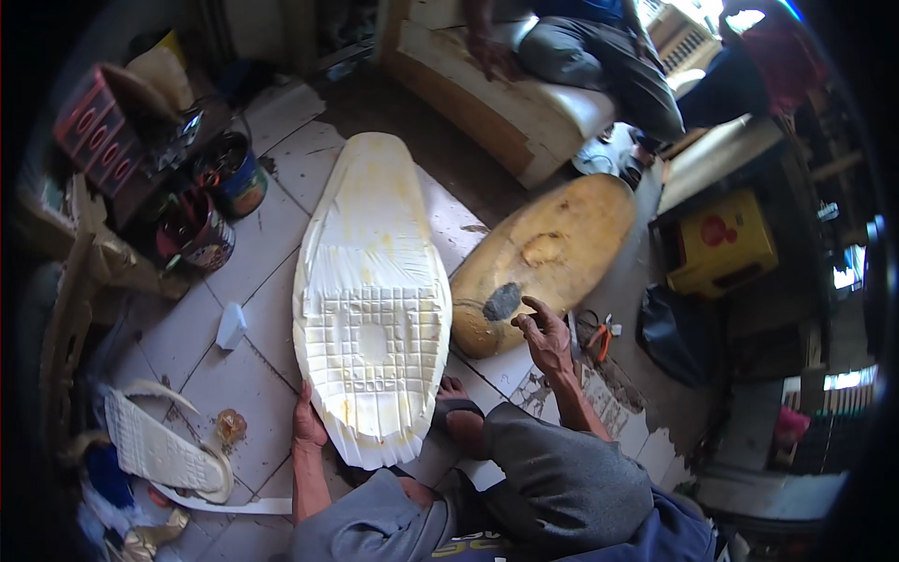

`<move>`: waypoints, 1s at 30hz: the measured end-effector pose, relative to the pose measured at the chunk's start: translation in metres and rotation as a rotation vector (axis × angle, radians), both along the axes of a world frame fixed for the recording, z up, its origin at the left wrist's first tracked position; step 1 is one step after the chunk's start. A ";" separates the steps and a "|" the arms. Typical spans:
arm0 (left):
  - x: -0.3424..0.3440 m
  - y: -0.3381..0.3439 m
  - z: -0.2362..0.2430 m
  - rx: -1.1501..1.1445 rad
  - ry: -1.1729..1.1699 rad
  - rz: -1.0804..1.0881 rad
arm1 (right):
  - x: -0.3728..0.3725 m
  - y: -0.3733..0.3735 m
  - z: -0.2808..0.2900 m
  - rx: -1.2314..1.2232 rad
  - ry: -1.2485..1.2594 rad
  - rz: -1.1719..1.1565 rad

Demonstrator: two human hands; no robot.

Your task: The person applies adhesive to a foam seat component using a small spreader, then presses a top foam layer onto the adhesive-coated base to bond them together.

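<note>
Cream seat foam: 1 long piece (373, 300), gridded end toward the person, left of the tan seat foam (548, 248).
Left hand: at the cream foam's lower left edge (309, 421), touching it; fingers partly hidden, so their closure cannot be told.
Right hand: over the tan foam's near end (551, 345), beside a dark patch (502, 302); fingers loosely parted and bent, holding nothing; contact unclear.
Tiled floor: orange-handled pliers (604, 342) right, 2 buckets (232, 178) (197, 242) upper left.
</note>
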State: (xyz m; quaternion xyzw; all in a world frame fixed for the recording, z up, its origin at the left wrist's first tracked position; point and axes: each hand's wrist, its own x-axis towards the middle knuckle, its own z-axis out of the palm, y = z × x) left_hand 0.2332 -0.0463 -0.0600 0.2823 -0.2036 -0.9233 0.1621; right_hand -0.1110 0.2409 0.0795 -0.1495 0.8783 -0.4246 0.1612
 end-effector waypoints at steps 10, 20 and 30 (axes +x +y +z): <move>-0.019 0.014 -0.007 -0.021 0.045 0.035 | 0.056 0.065 0.008 -0.088 -0.142 -0.151; 0.022 -0.029 0.037 -0.148 0.008 0.061 | 0.037 0.078 -0.022 -0.167 -0.333 -0.255; 0.046 -0.018 0.069 -0.641 -0.547 0.312 | -0.086 0.137 -0.101 -0.281 -0.317 -0.566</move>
